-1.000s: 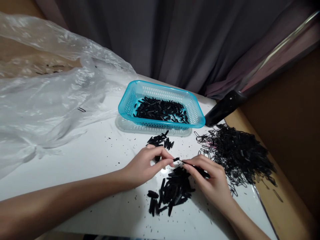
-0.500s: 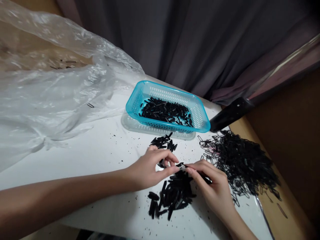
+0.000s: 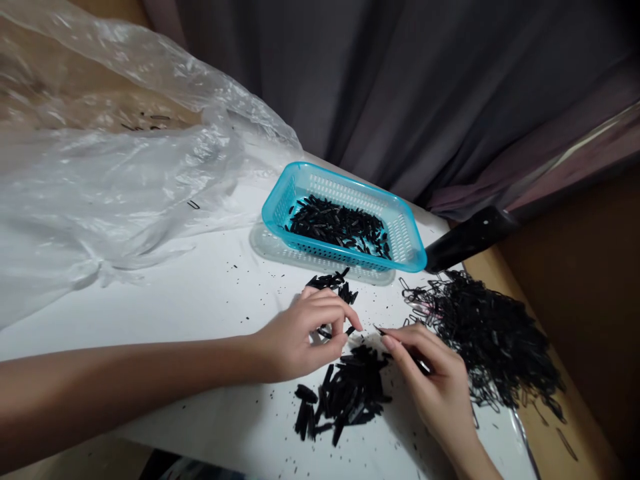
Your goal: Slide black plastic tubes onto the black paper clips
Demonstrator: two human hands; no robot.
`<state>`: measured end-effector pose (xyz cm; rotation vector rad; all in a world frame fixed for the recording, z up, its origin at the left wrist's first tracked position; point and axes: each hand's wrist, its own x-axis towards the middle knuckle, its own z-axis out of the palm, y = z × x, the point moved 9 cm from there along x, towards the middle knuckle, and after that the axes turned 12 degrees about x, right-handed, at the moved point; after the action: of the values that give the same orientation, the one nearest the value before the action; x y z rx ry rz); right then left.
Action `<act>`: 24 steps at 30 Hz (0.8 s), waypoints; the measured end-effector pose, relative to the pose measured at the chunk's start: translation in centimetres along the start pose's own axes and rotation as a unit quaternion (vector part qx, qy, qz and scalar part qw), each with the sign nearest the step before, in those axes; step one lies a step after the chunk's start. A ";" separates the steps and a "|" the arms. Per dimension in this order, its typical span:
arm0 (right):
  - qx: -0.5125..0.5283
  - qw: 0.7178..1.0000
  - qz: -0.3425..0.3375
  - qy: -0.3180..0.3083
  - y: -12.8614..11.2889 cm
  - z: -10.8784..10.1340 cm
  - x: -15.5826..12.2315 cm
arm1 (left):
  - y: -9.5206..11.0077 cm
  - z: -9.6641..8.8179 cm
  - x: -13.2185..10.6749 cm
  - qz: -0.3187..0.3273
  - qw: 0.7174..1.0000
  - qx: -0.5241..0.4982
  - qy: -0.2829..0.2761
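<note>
My left hand rests on the white table, fingers curled in a pinch around a small black piece. My right hand lies just right of it, fingers closed on a thin black clip whose tip pokes out toward the left hand. Between and below the hands is a heap of short black pieces. A smaller cluster of black pieces lies beyond the left hand. A turquoise slotted basket holding many black pieces stands farther back.
A tangled pile of black wire clips covers the table's right side. A large clear plastic bag spreads over the left. A black bar slants by the basket; dark curtains hang behind. Black specks dot the table.
The hands, whose fingertips met over the heap, have drawn slightly apart. The left hand curled back with its piece. The view drifted, so everything sits a little more to the right.
</note>
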<state>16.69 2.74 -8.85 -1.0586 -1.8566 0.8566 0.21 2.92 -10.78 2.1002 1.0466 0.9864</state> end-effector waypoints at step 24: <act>-0.139 0.970 -0.200 -0.027 -3.3 1.1 -1.6 | 0.0 -0.6 0.4 0.059 0.995 -0.053 0.055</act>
<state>15.14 -0.24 -7.03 -0.7834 -2.1814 0.4007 -0.08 3.30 -10.32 2.0594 0.9102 1.2002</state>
